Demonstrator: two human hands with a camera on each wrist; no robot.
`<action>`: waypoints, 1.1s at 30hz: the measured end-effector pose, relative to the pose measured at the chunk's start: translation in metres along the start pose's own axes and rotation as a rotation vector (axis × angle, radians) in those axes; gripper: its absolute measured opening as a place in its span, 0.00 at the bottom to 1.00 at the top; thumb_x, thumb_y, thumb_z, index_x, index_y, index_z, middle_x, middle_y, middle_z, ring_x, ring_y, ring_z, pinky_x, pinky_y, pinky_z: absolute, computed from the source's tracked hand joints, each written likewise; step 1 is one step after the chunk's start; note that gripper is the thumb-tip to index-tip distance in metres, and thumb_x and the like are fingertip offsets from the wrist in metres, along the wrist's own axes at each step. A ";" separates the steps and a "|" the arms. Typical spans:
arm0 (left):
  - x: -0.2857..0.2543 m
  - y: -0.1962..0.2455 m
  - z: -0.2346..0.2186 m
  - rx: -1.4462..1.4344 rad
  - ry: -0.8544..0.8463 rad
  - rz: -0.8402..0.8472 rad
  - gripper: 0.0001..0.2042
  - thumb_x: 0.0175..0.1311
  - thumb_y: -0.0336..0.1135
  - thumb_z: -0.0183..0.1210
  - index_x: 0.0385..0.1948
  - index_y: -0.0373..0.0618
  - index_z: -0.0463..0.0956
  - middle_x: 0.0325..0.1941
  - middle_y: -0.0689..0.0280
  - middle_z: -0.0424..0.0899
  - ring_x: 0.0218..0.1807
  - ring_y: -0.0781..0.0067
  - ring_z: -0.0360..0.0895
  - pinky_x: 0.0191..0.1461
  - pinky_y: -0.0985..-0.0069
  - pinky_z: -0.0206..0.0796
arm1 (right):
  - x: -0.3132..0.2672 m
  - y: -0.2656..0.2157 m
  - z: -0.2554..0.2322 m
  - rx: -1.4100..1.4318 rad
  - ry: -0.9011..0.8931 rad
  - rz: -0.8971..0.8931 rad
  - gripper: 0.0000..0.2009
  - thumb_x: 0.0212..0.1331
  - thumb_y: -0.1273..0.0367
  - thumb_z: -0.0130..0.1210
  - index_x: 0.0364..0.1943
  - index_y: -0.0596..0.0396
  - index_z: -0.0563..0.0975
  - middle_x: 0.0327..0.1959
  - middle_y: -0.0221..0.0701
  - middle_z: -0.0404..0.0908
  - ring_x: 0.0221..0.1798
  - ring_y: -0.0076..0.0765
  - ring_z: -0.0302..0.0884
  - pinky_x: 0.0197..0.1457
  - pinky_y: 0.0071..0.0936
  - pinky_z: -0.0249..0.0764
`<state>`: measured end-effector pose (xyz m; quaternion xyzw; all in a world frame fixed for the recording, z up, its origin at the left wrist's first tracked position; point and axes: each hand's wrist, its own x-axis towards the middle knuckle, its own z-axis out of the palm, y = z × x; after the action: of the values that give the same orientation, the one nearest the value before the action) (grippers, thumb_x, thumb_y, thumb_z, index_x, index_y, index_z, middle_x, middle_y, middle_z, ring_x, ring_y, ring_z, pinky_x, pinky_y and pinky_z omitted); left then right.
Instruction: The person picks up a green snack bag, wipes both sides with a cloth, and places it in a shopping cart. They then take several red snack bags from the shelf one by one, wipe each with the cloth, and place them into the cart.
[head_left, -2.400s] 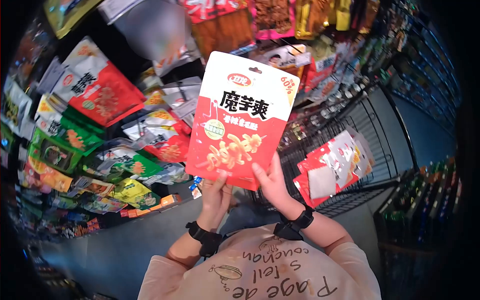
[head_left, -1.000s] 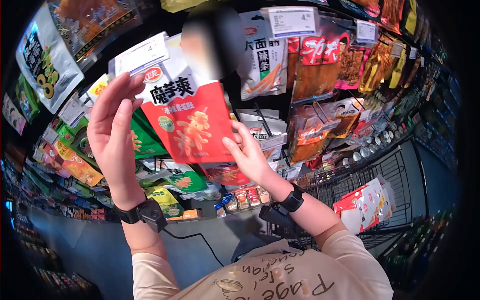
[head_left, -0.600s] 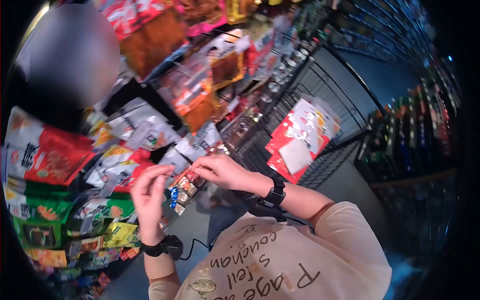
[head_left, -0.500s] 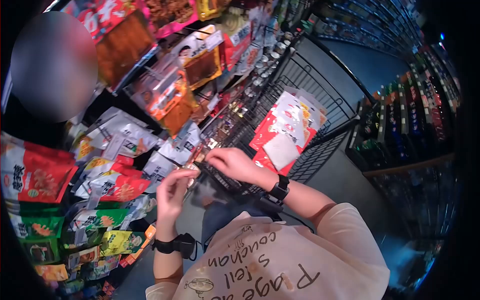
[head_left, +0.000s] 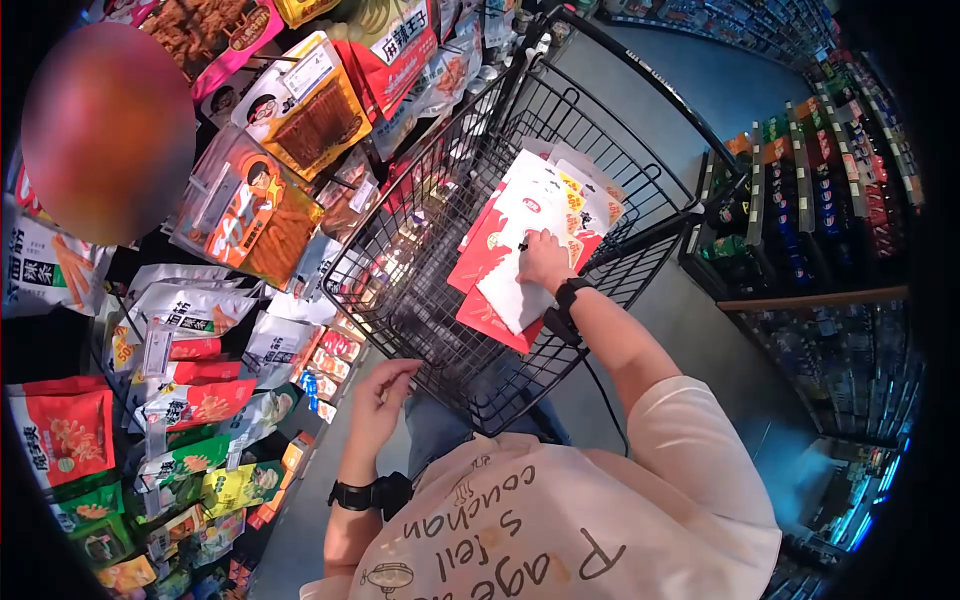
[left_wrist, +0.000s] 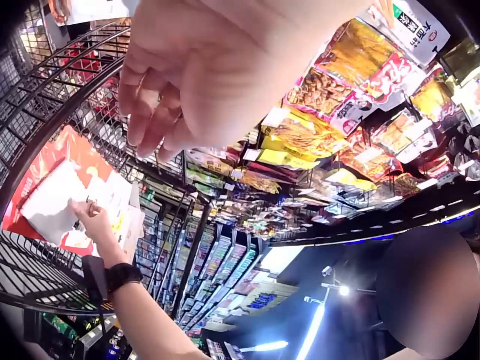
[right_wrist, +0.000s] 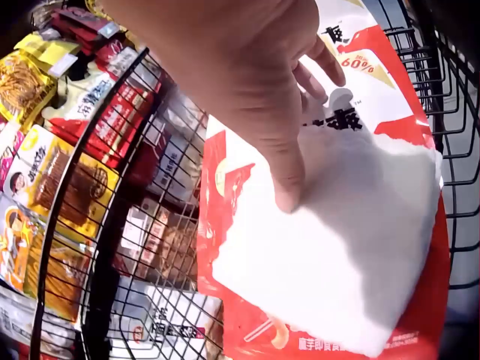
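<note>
- Our right hand was down inside the black wire shopping cart, fingers fairly straight and spread, resting on the stack of red-and-white foil snack packets that lay in the basket.
- From the right wrist view, that hand had a fingertip pressed onto the plain white back panel of the top packet; nothing was curled round it, nothing pinched.
- The packets leaned against the cart's far mesh wall, overlapping one another, red corners poking out beneath the white panel.
- Our left hand hung just outside the cart's near corner, fingers loosely bent, holding nothing at all.
- The left wrist camera showed the same: the left hand relaxed, fingers drooping, empty, with the cart's wire wall behind it.
- To our left stood the peg rack of hanging snack bags, orange, red and green packs crowded together, just beside the cart.
- Off to our right ran a dark shelf of bottled drinks, well apart from both hands.
- A black strap sat on the right wrist.
</note>
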<state>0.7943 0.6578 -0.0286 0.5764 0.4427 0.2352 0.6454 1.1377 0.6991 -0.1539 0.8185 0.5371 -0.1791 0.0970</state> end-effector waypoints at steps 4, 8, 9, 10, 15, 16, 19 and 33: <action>-0.003 -0.003 -0.004 -0.077 0.060 -0.021 0.09 0.63 0.25 0.49 0.42 0.36 0.75 0.40 0.65 0.78 0.45 0.76 0.73 0.50 0.81 0.62 | 0.003 -0.008 0.019 0.022 -0.149 0.106 0.38 0.32 0.60 0.69 0.51 0.55 0.63 0.45 0.38 0.74 0.49 0.47 0.73 0.49 0.42 0.70; -0.005 -0.002 -0.009 -0.092 0.082 -0.017 0.09 0.63 0.25 0.49 0.42 0.36 0.75 0.40 0.65 0.78 0.45 0.77 0.73 0.51 0.81 0.62 | 0.022 0.013 0.044 0.187 -0.184 0.095 0.26 0.35 0.59 0.65 0.40 0.59 0.73 0.38 0.41 0.78 0.47 0.48 0.73 0.46 0.40 0.72; -0.005 0.000 -0.011 -0.073 0.086 -0.025 0.09 0.63 0.25 0.49 0.41 0.36 0.75 0.40 0.65 0.79 0.45 0.77 0.73 0.51 0.81 0.62 | 0.028 0.021 0.049 0.221 -0.138 0.038 0.19 0.38 0.61 0.64 0.34 0.59 0.77 0.35 0.42 0.78 0.46 0.47 0.74 0.46 0.39 0.71; -0.005 0.000 -0.014 -0.056 0.092 -0.033 0.09 0.63 0.26 0.49 0.41 0.36 0.75 0.40 0.65 0.79 0.45 0.77 0.73 0.51 0.81 0.62 | 0.024 0.024 0.037 0.218 -0.140 0.036 0.19 0.38 0.61 0.64 0.34 0.59 0.77 0.35 0.42 0.78 0.46 0.47 0.74 0.46 0.39 0.71; -0.006 -0.007 -0.023 -0.067 0.122 0.025 0.09 0.64 0.26 0.48 0.42 0.38 0.75 0.39 0.66 0.78 0.42 0.79 0.73 0.46 0.84 0.62 | 0.043 0.063 0.031 0.004 0.301 -0.210 0.13 0.39 0.67 0.59 0.30 0.60 0.79 0.33 0.45 0.78 0.38 0.49 0.77 0.45 0.38 0.72; -0.006 -0.007 -0.024 -0.087 0.132 0.048 0.09 0.64 0.25 0.48 0.42 0.38 0.75 0.39 0.66 0.78 0.42 0.79 0.73 0.46 0.84 0.62 | 0.045 0.068 0.031 0.004 0.301 -0.216 0.13 0.39 0.67 0.59 0.30 0.60 0.79 0.33 0.45 0.78 0.38 0.49 0.77 0.45 0.38 0.72; -0.010 -0.005 -0.022 -0.090 0.143 0.043 0.09 0.63 0.24 0.48 0.42 0.38 0.76 0.39 0.66 0.78 0.41 0.80 0.73 0.45 0.84 0.62 | 0.048 0.067 0.021 0.273 0.151 -0.005 0.18 0.37 0.69 0.61 0.36 0.64 0.77 0.33 0.47 0.78 0.38 0.47 0.77 0.44 0.36 0.73; 0.007 -0.022 0.000 -0.338 0.071 -0.001 0.31 0.55 0.20 0.55 0.62 0.41 0.52 0.61 0.58 0.64 0.60 0.69 0.65 0.59 0.74 0.60 | -0.111 -0.043 -0.174 0.817 -0.246 -0.740 0.12 0.49 0.78 0.52 0.40 0.59 0.76 0.33 0.32 0.80 0.39 0.24 0.75 0.45 0.22 0.69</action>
<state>0.7931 0.6583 -0.0515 0.4510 0.4195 0.3262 0.7171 1.0918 0.6835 0.0510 0.5197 0.6603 -0.4887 -0.2348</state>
